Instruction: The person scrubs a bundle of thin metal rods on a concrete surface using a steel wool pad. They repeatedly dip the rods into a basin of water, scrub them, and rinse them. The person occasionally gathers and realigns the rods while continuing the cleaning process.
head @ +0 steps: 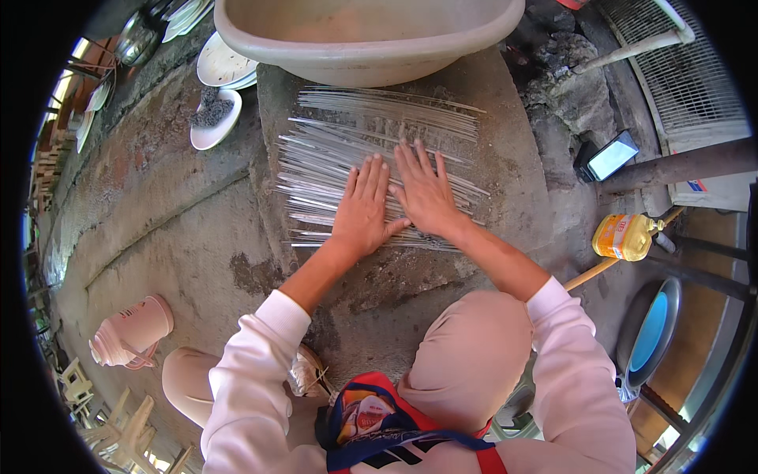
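Note:
Many thin, pale grey skewer-like sticks (pixel 320 172) lie side by side, roughly crosswise, on a rough stone slab (pixel 515 201). Their material is hard to tell. My left hand (pixel 362 210) rests palm down on the sticks, its fingers straight and thumb out. Beside it, my right hand (pixel 427 192) lies flat on them too, fingers spread. The thumbs come close together, and neither hand grips anything. Both hands cover part of the sticks. Just beyond them, a large pale basin (pixel 367 56) stands on the slab's far end.
At the far left are stacked plates (pixel 222 62) and a dish (pixel 207 137) holding a dark scrubber (pixel 213 112). A pink thermos flask (pixel 135 332) lies lower left. To the right are a lit phone (pixel 614 155), a metal pipe (pixel 687 167) and a yellow oil jug (pixel 625 238).

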{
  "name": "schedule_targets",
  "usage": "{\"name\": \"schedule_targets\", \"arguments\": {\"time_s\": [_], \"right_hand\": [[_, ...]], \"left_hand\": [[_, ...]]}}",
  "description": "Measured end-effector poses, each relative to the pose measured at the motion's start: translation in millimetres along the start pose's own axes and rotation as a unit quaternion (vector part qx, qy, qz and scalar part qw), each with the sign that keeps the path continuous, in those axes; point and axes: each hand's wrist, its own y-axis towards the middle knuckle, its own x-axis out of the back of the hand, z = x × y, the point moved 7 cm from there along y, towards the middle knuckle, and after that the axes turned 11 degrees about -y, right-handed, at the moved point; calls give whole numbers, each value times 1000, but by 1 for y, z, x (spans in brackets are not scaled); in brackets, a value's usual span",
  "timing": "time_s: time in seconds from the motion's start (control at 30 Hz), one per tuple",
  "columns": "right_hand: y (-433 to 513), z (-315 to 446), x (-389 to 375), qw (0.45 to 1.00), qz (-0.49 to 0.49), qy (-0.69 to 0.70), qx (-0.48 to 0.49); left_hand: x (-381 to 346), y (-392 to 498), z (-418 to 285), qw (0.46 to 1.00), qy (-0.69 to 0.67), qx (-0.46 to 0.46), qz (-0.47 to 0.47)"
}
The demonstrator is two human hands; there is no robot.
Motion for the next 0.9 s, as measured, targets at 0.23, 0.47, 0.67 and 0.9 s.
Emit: {"name": "schedule_targets", "arguments": {"time_s": [0.23, 0.47, 0.67, 0.9], "right_hand": [[38, -23, 18, 989, -143, -9, -27], [68, -48, 9, 985, -65, 117, -108], [-33, 26, -3, 984, -118, 44, -126], [29, -23, -1, 984, -151, 7, -99]], "left_hand": [[10, 16, 10, 988, 49, -63, -132], [-7, 36, 58, 986, 21, -80, -144], [-13, -15, 33, 994, 28, -32, -103], [10, 34, 36, 988, 26, 1, -153]]}}
